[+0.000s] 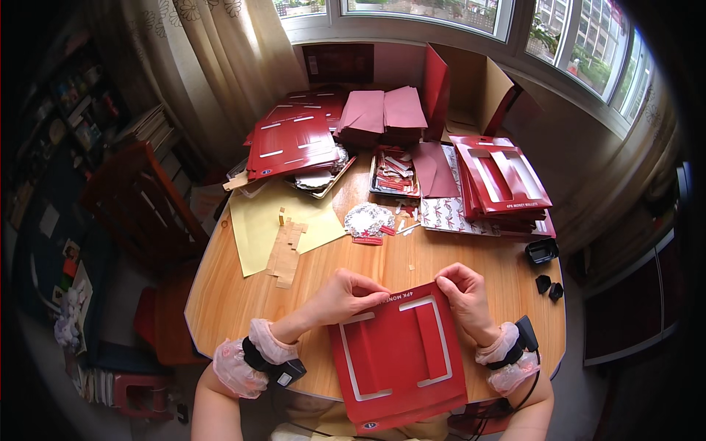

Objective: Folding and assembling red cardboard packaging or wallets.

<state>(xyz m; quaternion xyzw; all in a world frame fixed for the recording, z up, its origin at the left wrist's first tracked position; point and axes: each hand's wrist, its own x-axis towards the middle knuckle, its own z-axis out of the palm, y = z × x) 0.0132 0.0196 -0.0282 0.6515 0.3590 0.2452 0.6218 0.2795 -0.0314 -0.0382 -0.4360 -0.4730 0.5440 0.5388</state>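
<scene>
Both hands hold a red cardboard wallet sleeve point(407, 349) with two bracket-shaped cut-outs, at the near edge of the table. My left hand point(346, 298) pinches its far edge near the left corner. The far right corner is gripped between thumb and fingers of my right hand point(467, 294). The sleeve's near end hangs past the table edge above my lap. Just beyond my hands lie a pile of white patterned paper cut-outs point(369, 219) and a small red label point(367, 240).
Red sleeves point(290, 140) are piled at the far left, pink envelopes point(382, 110) behind. More red sleeves point(507, 176) are stacked at the right. A tray of labels point(395, 173) stands between. Yellow paper point(250, 228) with tan tape strips point(285, 253) lies left; a black container point(541, 251) sits right.
</scene>
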